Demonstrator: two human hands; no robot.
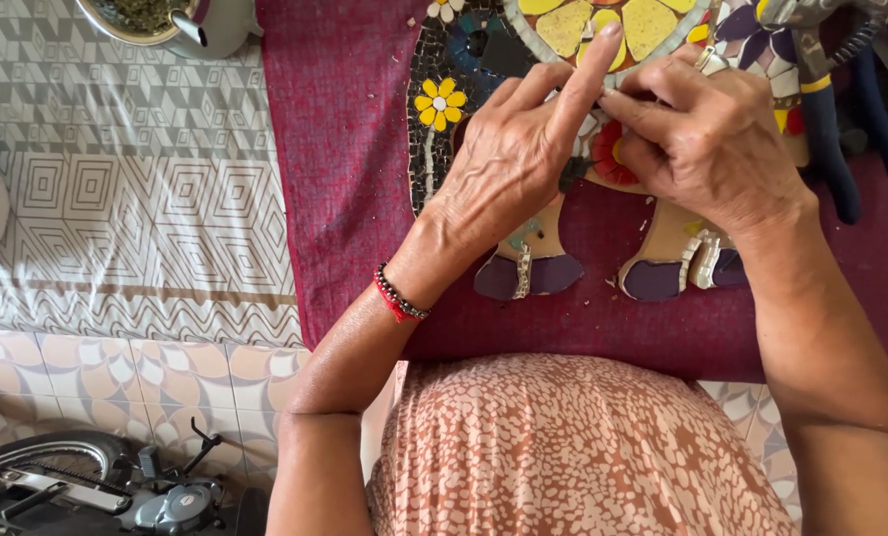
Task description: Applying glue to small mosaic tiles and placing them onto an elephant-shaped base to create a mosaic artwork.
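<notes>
On the maroon cloth (345,149): my mosaic figure (484,60) lies flat.
Left hand (508,159): unclenched, forefinger pressing the yellow tiles.
Right hand (707,139): fingertips pinched over the red tile; contents hidden.

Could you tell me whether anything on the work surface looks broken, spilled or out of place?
Small pale crumbs lie loose on the red cloth between the two purple feet of the mosaic piece. Some patches around those feet are bare, untiled backing. Nothing else stands out.
</notes>
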